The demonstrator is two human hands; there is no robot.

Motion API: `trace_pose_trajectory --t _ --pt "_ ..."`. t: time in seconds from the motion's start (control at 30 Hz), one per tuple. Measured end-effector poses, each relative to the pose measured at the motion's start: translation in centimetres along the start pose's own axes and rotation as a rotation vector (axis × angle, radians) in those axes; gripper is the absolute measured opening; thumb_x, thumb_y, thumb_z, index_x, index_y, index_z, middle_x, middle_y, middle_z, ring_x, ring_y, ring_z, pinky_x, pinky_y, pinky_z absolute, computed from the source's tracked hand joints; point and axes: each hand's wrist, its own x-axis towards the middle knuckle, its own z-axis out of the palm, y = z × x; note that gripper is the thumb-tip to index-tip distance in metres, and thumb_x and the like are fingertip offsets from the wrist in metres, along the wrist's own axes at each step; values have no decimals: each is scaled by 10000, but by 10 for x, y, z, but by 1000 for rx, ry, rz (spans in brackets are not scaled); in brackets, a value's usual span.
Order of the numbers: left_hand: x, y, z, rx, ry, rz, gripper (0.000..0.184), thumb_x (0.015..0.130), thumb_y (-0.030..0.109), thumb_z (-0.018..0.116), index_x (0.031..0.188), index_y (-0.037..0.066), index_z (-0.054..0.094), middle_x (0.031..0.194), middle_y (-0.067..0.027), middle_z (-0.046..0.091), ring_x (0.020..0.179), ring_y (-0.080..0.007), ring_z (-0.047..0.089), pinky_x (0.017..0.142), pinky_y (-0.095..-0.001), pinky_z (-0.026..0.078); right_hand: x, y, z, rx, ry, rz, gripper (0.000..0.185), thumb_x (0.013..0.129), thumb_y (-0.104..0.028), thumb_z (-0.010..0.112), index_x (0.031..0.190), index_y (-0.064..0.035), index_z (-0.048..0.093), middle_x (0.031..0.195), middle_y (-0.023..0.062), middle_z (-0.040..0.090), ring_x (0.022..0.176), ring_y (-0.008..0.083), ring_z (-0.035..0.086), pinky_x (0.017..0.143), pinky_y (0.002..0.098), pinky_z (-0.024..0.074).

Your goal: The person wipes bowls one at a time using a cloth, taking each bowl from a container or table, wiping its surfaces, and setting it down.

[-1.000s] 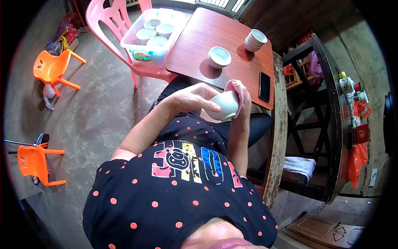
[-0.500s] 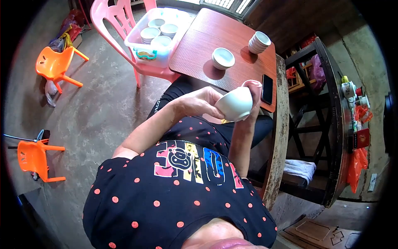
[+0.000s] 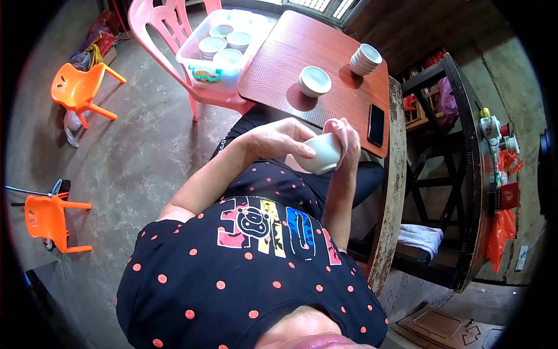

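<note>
1 wht bowl (image 3: 322, 157): L hand (image 3: 283, 138) pinches side, R hand (image 3: 350, 146) curled w/ cloth (image 3: 333, 126) at rim.

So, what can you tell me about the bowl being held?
The bowl is white, round and smooth, perhaps ceramic. It tilts in the air, outer wall toward the camera, inside hidden. The left hand grips it, thumb on that wall; the right hand holds what looks like pink cloth against it.

Beyond the hands (image 3: 278, 139), daylight comes through a barred window (image 3: 319, 7) past the red-brown bench (image 3: 282, 58). Left of them, a pink chair (image 3: 140, 26) and orange chairs (image 3: 77, 87) stand on mottled grey floor (image 3: 142, 145); right, a dark table (image 3: 478, 235) lines a stained wall (image 3: 526, 102).
</note>
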Motion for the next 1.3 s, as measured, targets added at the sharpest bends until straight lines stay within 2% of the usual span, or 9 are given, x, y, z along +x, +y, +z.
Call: trace_pose_trajectory --t 0.13,0.3,0.57,0.67,0.8,1.0,1.1,1.2,1.3 --pt "5 -4 -1 -123 58 55 390 792 127 709 1108 -79 609 1001 -114 663 914 -156 626 875 -292 474 -12 35 16 848 159 398 200 924 -309 517 950 -114 548 789 11 557 658 102 558 586 240 472" --pt "11 -16 -2 -223 77 78 381 803 113 697 1120 -74 601 1021 -110 658 934 -148 627 887 -275 474 1 48 -9 869 -30 377 412 914 -481 477 1013 -86 530 871 58 589 740 172 614 618 321 535" --pt "12 -20 4 201 234 239 176 794 97 668 937 2 628 898 -9 614 847 -71 558 766 -240 483 -3 -26 17 -792 -196 -440 278 810 -263 587 1004 -77 659 1068 91 623 1045 281 553 945 410 377" --pt "14 -25 1 651 297 371 202 778 79 649 949 -19 607 840 -27 615 784 -64 539 704 -247 474 -8 -19 29 -908 -126 -634 226 796 -223 595 953 -74 660 1007 89 613 1043 284 530 935 418 364" --pt "16 -25 1 470 168 185 183 861 87 639 977 -54 631 836 -1 619 767 -43 518 700 -232 454 17 14 1 58 -174 86 154 813 -152 556 842 -7 602 873 131 599 868 272 568 790 369 450" --pt "19 -21 3 477 202 261 269 860 95 653 1088 -48 636 925 -3 634 851 -49 536 760 -220 454 16 49 11 1071 -96 424 344 891 -372 516 924 -31 547 838 126 567 818 268 571 769 415 487" --pt "17 -14 9 161 264 110 251 852 84 653 1069 -41 637 914 -30 645 832 -46 552 743 -222 467 10 28 9 824 -27 264 354 915 -284 478 1131 -9 534 986 125 596 887 227 614 778 336 520" --pt "15 -30 -3 510 331 118 178 869 94 631 998 -28 631 849 0 619 769 -34 523 682 -226 456 7 3 3 -659 -145 -569 280 827 -253 580 1051 -99 648 998 87 606 987 255 564 911 390 435" --pt "11 -32 -8 582 304 18 140 859 78 637 943 -34 642 847 -2 630 794 -46 546 705 -224 465 2 4 8 -635 -167 -561 198 781 -194 615 906 -51 667 965 112 608 951 276 556 865 411 435"
